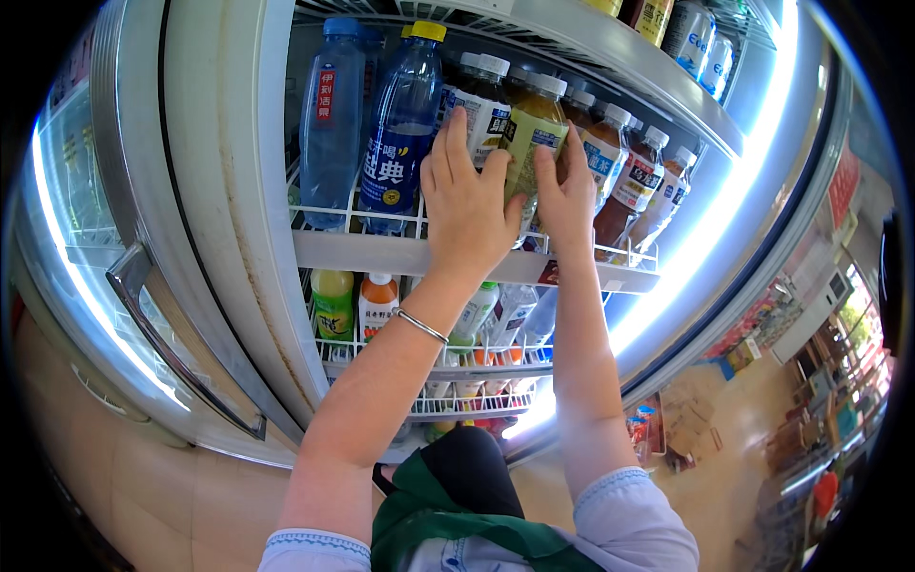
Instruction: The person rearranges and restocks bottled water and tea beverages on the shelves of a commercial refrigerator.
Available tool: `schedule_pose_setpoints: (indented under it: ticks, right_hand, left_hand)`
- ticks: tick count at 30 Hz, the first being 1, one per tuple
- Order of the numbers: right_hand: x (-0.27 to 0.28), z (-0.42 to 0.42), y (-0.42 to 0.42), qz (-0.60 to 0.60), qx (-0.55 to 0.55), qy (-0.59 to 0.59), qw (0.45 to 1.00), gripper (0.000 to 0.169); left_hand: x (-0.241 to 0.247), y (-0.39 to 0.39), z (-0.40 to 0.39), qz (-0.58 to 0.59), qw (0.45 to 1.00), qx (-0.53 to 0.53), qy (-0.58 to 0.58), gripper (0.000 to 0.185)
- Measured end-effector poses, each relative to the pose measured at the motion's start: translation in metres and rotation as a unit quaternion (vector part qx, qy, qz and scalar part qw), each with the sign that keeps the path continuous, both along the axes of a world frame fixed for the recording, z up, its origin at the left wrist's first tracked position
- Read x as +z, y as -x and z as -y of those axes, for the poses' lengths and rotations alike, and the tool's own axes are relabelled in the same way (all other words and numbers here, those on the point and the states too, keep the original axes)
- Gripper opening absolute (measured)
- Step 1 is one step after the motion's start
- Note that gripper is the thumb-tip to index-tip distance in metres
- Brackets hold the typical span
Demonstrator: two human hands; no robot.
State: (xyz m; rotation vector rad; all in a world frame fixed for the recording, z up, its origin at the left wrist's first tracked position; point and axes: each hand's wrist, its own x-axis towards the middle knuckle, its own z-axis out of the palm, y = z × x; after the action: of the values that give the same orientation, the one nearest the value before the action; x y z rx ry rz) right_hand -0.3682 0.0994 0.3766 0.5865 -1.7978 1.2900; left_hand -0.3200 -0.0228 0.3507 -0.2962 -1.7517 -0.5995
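My left hand is raised to the row of bottles on a wire shelf, its fingers spread. Its long fingers lie before a dark drink bottle with a white label, and its thumb and index finger reach the left side of a bottle with a yellow-green label. At that bottle's right side is my right hand, thumb over the front of the label and fingers around the edge. The yellow-green-labelled bottle stands slightly tilted in view, white cap up, its lower part partly hidden. A metal bangle circles my left wrist.
Left of my hands stand a blue-labelled bottle with a yellow cap and a clear blue bottle. Brown tea bottles line the right. Below run the shelf's front rail and lower bottle racks. A cooler door handle is at left.
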Motion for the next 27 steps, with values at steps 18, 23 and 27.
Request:
schedule_pose_setpoints:
  ticks: [18,23,27]
  right_hand:
    - [-0.007,0.002,-0.014,0.008,-0.083,-0.076,0.994,0.084]
    - [-0.005,0.002,-0.016,-0.004,-0.080,-0.089,0.993,0.081]
    - [-0.008,0.000,-0.011,-0.023,-0.096,-0.099,0.990,0.078]
  left_hand:
    - [-0.003,0.004,-0.002,0.000,1.000,0.027,0.013,0.039]
    - [-0.001,0.003,-0.003,-0.006,1.000,0.023,0.011,0.038]
    - [-0.001,0.004,-0.005,-0.009,1.000,0.021,0.011,0.037]
